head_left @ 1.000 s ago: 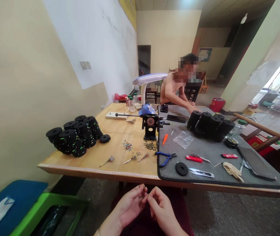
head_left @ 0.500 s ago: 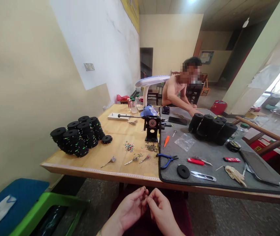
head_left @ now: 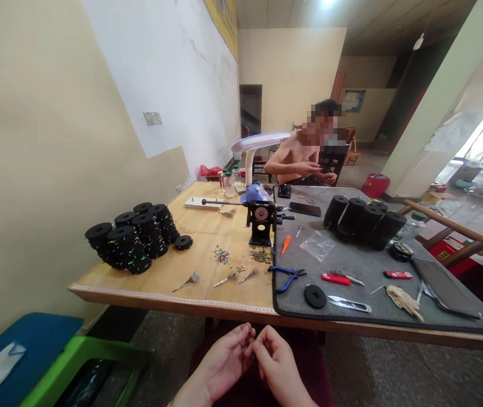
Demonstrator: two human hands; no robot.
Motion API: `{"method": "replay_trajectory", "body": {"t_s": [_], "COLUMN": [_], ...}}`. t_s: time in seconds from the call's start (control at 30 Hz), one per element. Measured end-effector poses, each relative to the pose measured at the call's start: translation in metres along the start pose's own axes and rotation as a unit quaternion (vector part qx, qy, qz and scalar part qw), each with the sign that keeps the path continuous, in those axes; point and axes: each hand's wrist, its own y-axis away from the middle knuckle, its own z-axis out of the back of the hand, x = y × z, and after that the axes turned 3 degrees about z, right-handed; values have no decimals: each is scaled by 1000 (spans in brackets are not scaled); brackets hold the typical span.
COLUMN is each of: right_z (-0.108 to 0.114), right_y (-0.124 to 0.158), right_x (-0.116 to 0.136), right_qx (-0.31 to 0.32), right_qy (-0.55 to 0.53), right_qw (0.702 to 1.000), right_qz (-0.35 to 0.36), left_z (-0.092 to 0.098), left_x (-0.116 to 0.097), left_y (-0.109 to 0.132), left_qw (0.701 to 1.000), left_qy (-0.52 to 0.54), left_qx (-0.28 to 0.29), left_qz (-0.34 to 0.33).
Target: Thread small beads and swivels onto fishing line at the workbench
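Observation:
My left hand (head_left: 228, 359) is palm up below the table's front edge, its thumb and fingers pinched on a tiny dark piece too small to name. Touching it from the right is my right hand (head_left: 277, 362), fingers curled and thumb pressed to the forefinger; what lies in that pinch, if anything, is hidden. On the wood beyond lie several bundles of thin stems (head_left: 249, 275), a heap of coloured beads (head_left: 221, 254) and a pile of small brass-coloured pieces (head_left: 260, 256). Blue-handled pliers (head_left: 287, 277), a black foam spool (head_left: 315, 296) and thread snips (head_left: 349, 303) lie on the grey mat.
Stacked black spools stand at the left (head_left: 125, 234) and the right (head_left: 364, 220). A black winding device (head_left: 261, 223) and a desk lamp (head_left: 249, 164) occupy the middle. Across the table sits a co-worker (head_left: 296, 155). A green stool (head_left: 67, 362) is at lower left.
The co-worker has drawn an arm back from the right-hand spools and now holds both hands near the chest. My hands stay together, almost unmoved; the view has shifted slightly.

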Motion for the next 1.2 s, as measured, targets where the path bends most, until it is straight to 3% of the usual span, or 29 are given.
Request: {"method": "replay_trajectory", "body": {"t_s": [0.27,0.9,1.2], "right_z": [0,-2,0], "right_y": [0,0,-2], "right_x": [0,5,3], "right_qx": [-2,-6,-11], "right_qy": [-2,-10,5], "right_qw": [1000,1000,1000], "right_qz": [3,3,10], "left_z": [-1,0,-5], "left_x": [0,0,0], "left_y": [1,2,6], "left_qw": [1000,999,993], "left_qy": [-6,-39,-87], "left_qx": [-9,30,44], "left_qz": [-7,-23,-62]}}
